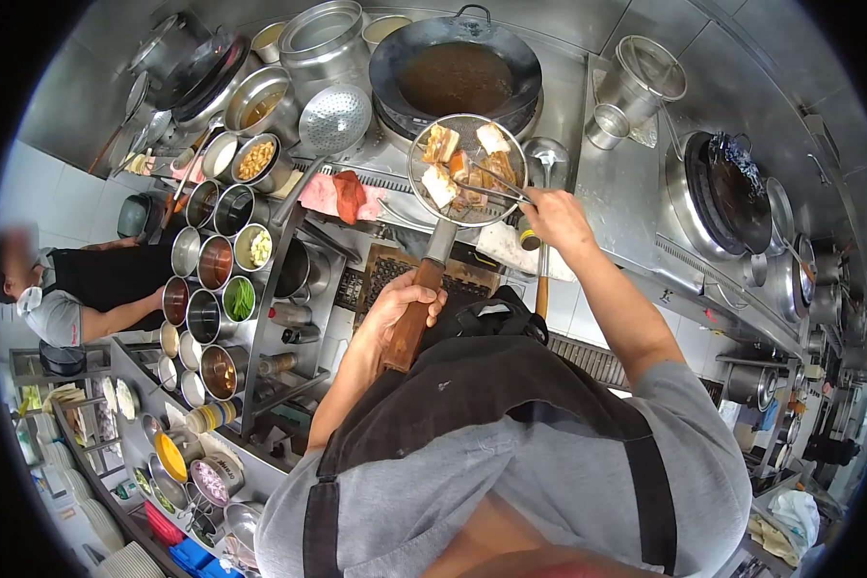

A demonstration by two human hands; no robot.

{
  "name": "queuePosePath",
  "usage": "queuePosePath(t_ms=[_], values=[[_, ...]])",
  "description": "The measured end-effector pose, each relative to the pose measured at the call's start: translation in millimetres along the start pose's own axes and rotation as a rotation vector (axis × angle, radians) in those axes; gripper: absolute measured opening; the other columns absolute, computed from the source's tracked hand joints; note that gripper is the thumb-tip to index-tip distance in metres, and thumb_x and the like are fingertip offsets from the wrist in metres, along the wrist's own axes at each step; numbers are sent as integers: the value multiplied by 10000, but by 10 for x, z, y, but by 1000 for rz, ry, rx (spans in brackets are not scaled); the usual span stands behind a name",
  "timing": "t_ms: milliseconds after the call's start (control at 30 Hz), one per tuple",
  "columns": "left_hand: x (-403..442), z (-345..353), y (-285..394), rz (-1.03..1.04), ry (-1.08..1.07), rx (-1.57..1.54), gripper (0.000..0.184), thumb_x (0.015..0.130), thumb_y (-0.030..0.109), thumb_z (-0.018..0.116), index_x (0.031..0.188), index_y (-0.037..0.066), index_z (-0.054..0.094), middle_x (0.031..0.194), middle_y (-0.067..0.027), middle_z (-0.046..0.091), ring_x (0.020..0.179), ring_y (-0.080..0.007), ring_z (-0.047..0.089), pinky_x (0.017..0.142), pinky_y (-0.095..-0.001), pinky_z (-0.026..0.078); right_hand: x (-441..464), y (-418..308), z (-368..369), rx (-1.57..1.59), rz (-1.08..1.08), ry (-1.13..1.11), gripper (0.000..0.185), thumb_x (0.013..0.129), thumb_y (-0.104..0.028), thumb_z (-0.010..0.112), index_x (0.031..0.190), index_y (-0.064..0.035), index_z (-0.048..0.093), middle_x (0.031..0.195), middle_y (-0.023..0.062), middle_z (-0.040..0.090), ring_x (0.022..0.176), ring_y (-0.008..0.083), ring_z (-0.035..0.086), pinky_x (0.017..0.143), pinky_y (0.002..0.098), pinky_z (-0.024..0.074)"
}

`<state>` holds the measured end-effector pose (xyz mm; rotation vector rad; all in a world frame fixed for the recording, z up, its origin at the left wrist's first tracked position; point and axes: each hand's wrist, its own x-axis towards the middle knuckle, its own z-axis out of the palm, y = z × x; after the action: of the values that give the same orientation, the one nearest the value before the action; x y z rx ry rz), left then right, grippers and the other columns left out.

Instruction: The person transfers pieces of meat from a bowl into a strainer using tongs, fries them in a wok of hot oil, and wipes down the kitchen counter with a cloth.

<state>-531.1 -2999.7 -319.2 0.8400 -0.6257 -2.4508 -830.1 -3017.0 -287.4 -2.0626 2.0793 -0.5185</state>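
Observation:
My left hand (pixel 409 308) is closed around the wooden handle (pixel 417 323) of a round mesh strainer (pixel 451 221), held level in front of the stove. Several golden-brown and pale chunks of fried food (pixel 441 144) lie in its mesh; their exact kind I cannot make out. With my right hand (pixel 554 220) I grip thin metal tongs (pixel 499 193), whose tips reach in among the chunks. Just behind the strainer sits a large black wok (pixel 387 82) with dark brown liquid in it.
A perforated ladle (pixel 335 118) rests left of the wok, and another ladle (pixel 547 154) lies to the right. Metal pots of ingredients, including chopped greens (pixel 239 299), line the left counter. A second wok (pixel 737 197) stands at right. A co-worker (pixel 77 289) is at far left.

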Motion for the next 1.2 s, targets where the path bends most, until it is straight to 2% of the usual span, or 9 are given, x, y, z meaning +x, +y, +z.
queuePosePath(t_ms=[100,267,333,433,733,833,1000,1133,1200], values=[[-4,15,-14,3,13,7,319,742,-3,556,1045,-33,462,832,-154,569,630,-174,556,517,-281,491,95,0,52,-108,9,-95,159,825,-188,568,872,-42,610,786,194,632,790,381,607,718,470,478],[-27,42,-6,10,7,2,306,735,3,551,1026,-29,461,825,-151,568,629,-176,556,515,-277,486,204,125,-122,107,58,47,190,826,-197,580,882,-29,648,772,196,638,779,387,603,714,466,469],[-33,54,9,13,-4,12,321,731,4,552,1035,-30,456,823,-154,566,630,-177,556,513,-278,483,318,206,-214,121,107,19,216,814,-212,601,896,-21,662,719,171,641,722,334,629,682,422,479],[-15,51,28,25,-13,10,332,729,4,555,1042,-30,451,822,-154,565,628,-176,556,511,-278,481,483,424,-307,552,375,-147,194,819,-192,621,873,-14,678,546,4,531,390,67,421,365,247,318],[-50,-25,-6,-5,-36,3,317,724,5,564,1018,-24,449,806,-155,563,608,-178,553,512,-277,484,963,650,-469,635,502,-381,175,769,-172,653,816,-7,682,529,31,555,339,101,425,324,268,297],[-60,-8,-26,-27,-3,-3,279,722,8,563,979,-20,457,797,-153,560,601,-175,549,507,-274,480,1024,498,-431,568,489,-323,197,793,-195,649,842,-5,672,530,27,545,325,91,404,311,260,274],[-84,5,-19,1,-15,-8,262,726,17,561,965,-21,462,791,-148,555,601,-172,546,499,-268,471,761,314,-402,409,359,-207,271,821,-235,635,959,-4,667,559,22,564,363,103,440,370,267,354],[-87,-19,-4,-3,-21,-20,274,730,14,557,983,-27,462,793,-145,551,606,-168,544,498,-264,469,519,441,-426,499,379,-64,298,822,-249,631,1021,-29,666,603,29,579,420,85,459,405,278,373],[-81,-28,16,-12,-26,-24,281,732,12,555,993,-30,461,797,-146,551,606,-167,541,498,-264,470,423,445,-510,450,408,-54,314,821,-236,629,1043,-15,648,638,79,607,483,152,540,474,320,429]])
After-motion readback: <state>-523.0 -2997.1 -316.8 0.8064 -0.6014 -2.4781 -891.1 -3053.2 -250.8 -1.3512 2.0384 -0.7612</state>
